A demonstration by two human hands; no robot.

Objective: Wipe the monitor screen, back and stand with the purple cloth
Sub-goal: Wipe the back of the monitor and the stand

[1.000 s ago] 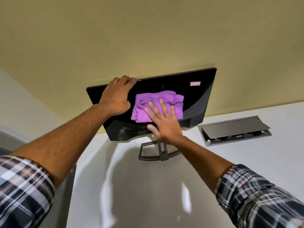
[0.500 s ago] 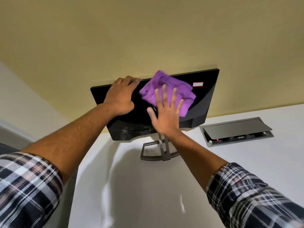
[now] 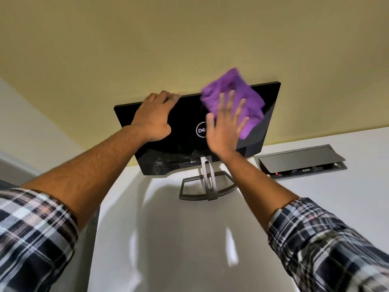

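Note:
The black monitor (image 3: pixel 185 142) stands on a white desk with its glossy back toward me and a round logo at its middle. Its grey stand (image 3: pixel 208 182) rests on the desk below it. My left hand (image 3: pixel 154 115) grips the monitor's top edge near the left, fingers curled over the rim. My right hand (image 3: pixel 225 125), fingers spread and straight, presses the purple cloth (image 3: pixel 235 95) flat against the upper right of the back. The cloth's top corner sticks up past the monitor's top edge. The screen side is hidden.
The white desk (image 3: pixel 315 207) meets a yellow wall (image 3: pixel 189 39) right behind the monitor. A grey cable box (image 3: pixel 299 163) with its lid propped up is sunk into the desk to the right of the stand.
My right hand has swept the purple cloth from the middle of the back up and to the right, uncovering the logo. My left hand has kept its grip on the top edge.

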